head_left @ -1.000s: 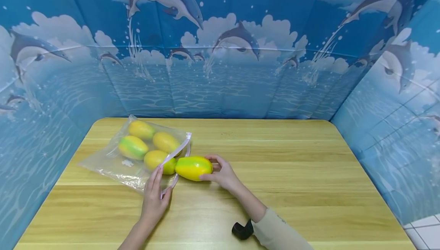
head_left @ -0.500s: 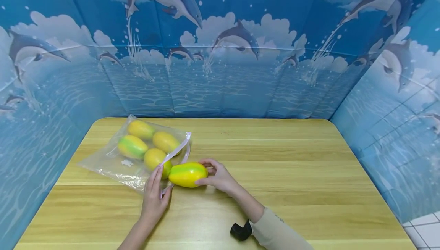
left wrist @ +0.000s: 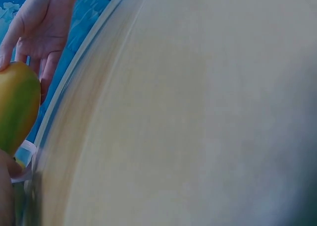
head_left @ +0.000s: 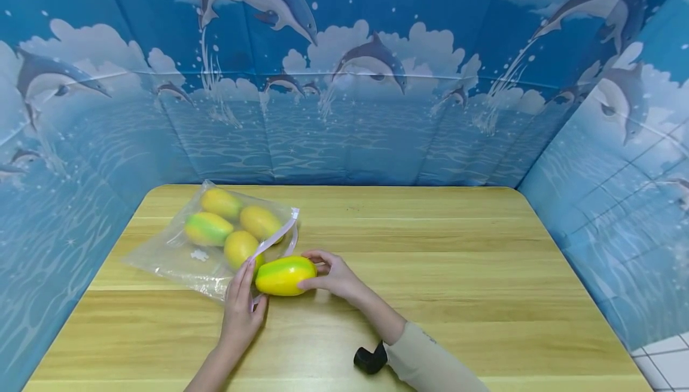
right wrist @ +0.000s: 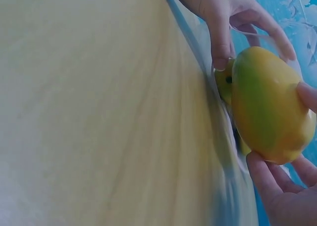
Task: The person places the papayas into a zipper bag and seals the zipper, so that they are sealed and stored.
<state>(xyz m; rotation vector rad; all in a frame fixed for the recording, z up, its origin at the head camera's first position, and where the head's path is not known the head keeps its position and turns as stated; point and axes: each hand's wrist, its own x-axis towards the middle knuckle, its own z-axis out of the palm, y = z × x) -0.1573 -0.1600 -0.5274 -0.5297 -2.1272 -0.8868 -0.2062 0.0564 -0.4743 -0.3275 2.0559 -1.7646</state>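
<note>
A yellow-and-green mango (head_left: 285, 276) lies between the fingers and thumb of my right hand (head_left: 340, 278), which grips its right end. Its left end is at the mouth of a clear zip bag (head_left: 161, 254) with a pale slider strip. My left hand (head_left: 240, 311) holds the bag's near edge, fingers on the upper strip and thumb by the lower one. Inside the bag lie several more mangoes (head_left: 208, 228). In the right wrist view the gripped mango (right wrist: 272, 107) overlaps another mango (right wrist: 225, 82) behind it, near the left thumb.
The wooden table (head_left: 457, 278) stands against a blue dolphin-print curtain (head_left: 344, 134) at the back and sides. A black curved piece (head_left: 369, 359) sits beside the right sleeve (head_left: 425, 356). White floor tiles (head_left: 664, 353) show at the lower right.
My right hand has moved left and slightly nearer with the mango, toward the bag's mouth. The nearest mango in the bag has turned and shifted a little left. My left hand stays in place.
</note>
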